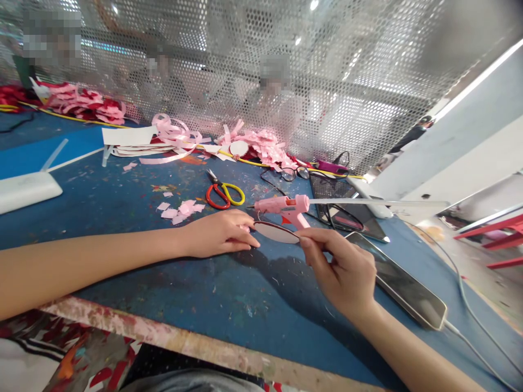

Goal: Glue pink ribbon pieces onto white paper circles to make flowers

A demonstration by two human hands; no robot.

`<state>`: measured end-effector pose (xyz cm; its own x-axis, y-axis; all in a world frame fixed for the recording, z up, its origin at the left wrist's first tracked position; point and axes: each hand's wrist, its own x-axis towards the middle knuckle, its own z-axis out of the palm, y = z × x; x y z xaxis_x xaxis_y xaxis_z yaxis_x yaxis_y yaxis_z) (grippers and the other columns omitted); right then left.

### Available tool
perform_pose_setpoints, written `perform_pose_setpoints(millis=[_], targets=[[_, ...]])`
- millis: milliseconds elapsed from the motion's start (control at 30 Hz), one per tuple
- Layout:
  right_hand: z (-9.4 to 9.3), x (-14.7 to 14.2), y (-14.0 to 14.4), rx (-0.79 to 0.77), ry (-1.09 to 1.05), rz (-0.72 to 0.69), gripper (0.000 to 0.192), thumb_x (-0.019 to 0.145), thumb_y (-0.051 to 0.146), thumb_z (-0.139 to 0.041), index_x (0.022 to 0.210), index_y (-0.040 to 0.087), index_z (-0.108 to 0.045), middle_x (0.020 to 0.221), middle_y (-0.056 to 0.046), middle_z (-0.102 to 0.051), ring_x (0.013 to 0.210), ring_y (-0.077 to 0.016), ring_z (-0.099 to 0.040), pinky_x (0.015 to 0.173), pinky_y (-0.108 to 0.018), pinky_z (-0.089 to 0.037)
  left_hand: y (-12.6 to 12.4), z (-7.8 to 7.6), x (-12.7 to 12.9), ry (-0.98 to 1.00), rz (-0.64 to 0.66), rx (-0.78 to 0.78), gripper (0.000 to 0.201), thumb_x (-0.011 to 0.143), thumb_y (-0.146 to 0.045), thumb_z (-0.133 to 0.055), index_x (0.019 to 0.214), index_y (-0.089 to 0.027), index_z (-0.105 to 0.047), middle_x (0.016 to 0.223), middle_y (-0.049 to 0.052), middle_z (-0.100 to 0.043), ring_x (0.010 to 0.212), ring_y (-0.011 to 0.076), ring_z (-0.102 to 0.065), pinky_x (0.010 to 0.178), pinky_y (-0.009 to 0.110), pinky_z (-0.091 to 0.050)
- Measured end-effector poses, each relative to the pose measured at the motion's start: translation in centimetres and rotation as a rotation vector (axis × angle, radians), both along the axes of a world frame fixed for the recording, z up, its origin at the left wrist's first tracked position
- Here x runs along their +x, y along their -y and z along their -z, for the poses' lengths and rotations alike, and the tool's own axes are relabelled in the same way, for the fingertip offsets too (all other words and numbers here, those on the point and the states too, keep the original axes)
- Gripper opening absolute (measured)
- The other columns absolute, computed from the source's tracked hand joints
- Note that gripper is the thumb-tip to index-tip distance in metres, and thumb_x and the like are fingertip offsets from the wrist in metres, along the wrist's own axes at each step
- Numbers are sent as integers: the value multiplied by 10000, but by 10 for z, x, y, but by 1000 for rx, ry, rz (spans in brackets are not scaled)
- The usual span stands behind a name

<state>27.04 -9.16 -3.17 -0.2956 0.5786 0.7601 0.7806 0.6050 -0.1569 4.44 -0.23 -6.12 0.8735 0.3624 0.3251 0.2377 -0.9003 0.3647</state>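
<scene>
Both my hands pinch the oval card disc [277,232], right hand [343,272], left hand [223,233]; gluing step, next I'd reach for the glue gun [284,207]

Bright overhead light, wide-angle warp at the edges.
Glare sparkles across the perforated metal screen [286,81], hands throw soft shadows on the blue table [229,305], and the foreground sleeve blurs.
</scene>
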Motion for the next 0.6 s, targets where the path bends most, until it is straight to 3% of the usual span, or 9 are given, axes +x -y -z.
perform_pose_setpoints(millis=[200,300,400,500,600], targets=[[-2,4,-1,47,64,-73,109,904,97,-506,933,179,-572,560,52,-569,429,-61,-481,451,-183,-363,-11,2,-5,98,-203,40,289,882,-64,-441,918,-183,-702,1160,99,-606,1124,225,-545,989,408,-429],[-1,7,-4,53,232,-252,112,905,118,-511,955,181,-589,593,37,-597,484,-77,-506,510,-210,-380,-10,-1,-6,175,-289,63,332,858,-21,-392,902,-179,-681,1187,98,-584,1203,234,-487,1042,452,-379],[0,8,-7,8,417,-406,107,914,184,-526,911,185,-634,542,47,-555,457,-86,-453,480,-246,-315,-8,-4,-6,249,-319,84,282,896,-69,-402,961,-174,-655,1142,92,-611,1195,217,-496,1039,425,-389],[-3,13,-10,-22,443,-391,300,931,301,-519,673,173,-600,485,41,-480,440,-84,-409,470,-255,-287,-6,-5,-6,309,-321,95,221,919,-106,-437,997,-165,-636,1068,75,-660,1093,183,-576,969,341,-451],[-11,30,-16,-13,396,-255,446,902,398,-551,519,177,-491,445,41,-414,421,-76,-372,467,-250,-271,-4,-6,-9,389,-326,126,204,936,-106,-436,1017,-151,-617,945,54,-695,890,131,-652,798,238,-510]])
